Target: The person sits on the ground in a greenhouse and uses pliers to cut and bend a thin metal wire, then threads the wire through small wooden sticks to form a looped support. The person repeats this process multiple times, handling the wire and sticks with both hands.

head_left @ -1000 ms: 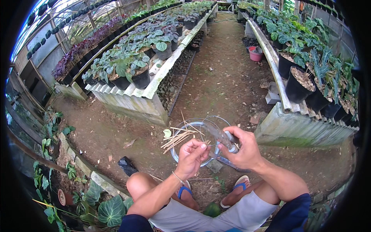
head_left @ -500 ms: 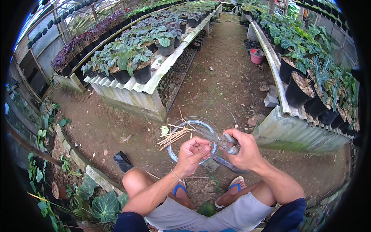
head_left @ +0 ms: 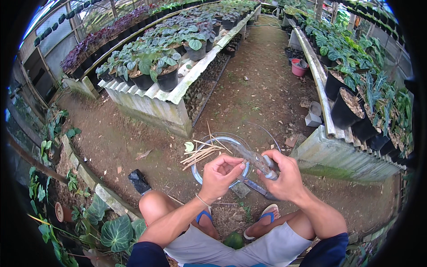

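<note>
My right hand (head_left: 284, 175) is closed round a worn, dirty metal tool (head_left: 254, 157) with two grey handle ends, which looks like pliers. The tool slants up and left from my palm. My left hand (head_left: 221, 174) is pinched just left of it, thumb against fingertips; whatever is between them is too small to make out. Under both hands, a coil of shiny wire (head_left: 194, 172) lies on the ground, one loose strand curving off to the right. Several thin pale sticks (head_left: 200, 154) rest across its left side. A dark long-handled tool (head_left: 258, 187) lies partly below my right hand.
Corrugated benches with potted plants stand at left (head_left: 147, 109) and right (head_left: 347, 153), a dirt path (head_left: 249, 84) between them. A black plastic bundle (head_left: 139, 181) lies by my left knee. A red pot (head_left: 299, 67) and grey pots (head_left: 314, 115) sit beside the right bench.
My view has shifted slightly. The left hand's pinch now sits close beside the tool, which has turned a little in my right hand; both grips otherwise look alike.
</note>
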The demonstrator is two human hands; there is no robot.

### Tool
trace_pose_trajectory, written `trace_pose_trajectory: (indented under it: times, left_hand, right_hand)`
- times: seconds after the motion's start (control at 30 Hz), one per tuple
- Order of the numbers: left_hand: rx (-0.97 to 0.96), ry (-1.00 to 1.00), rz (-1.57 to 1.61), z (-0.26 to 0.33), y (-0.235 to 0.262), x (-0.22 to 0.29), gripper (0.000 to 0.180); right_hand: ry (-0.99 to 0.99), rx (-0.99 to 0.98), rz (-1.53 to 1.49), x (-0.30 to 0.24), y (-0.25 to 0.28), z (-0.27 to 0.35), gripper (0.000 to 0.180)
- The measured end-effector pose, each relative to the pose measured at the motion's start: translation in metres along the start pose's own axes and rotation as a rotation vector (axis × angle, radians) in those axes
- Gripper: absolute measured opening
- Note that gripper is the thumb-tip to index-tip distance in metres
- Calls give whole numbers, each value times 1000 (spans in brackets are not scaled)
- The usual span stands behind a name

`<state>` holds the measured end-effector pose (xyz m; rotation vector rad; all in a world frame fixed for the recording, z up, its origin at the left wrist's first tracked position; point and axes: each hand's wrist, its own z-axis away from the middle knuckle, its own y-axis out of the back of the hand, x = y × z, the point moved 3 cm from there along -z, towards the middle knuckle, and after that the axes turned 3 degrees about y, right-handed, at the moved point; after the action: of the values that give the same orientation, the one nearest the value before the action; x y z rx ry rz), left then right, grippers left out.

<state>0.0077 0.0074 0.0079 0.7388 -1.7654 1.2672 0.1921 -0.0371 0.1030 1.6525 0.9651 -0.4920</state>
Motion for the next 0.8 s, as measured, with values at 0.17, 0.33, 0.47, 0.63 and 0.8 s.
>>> trace_pose_trajectory:
  times: [0.17, 0.33, 0.47, 0.63, 0.8]
  left_hand:
    - [8, -109, -326, 4, 5, 4, 17]
    - [-20, -53, -206, 2, -1, -1, 23]
    - [-186, 114, -199, -3, 6, 0, 30]
    - [-291, 247, -11, -7, 12, -1, 32]
    - [-307, 345, 122, -6, 15, -1, 28]
  right_hand:
    - [28, 1, 10, -8, 2, 5, 42]
    - [99, 16, 47, -6, 5, 7, 44]
    - [172, 1, 69, 1, 7, 4, 46]
    - [221, -38, 118, 7, 14, -1, 48]
    - [250, -81, 89, 13, 21, -6, 50]
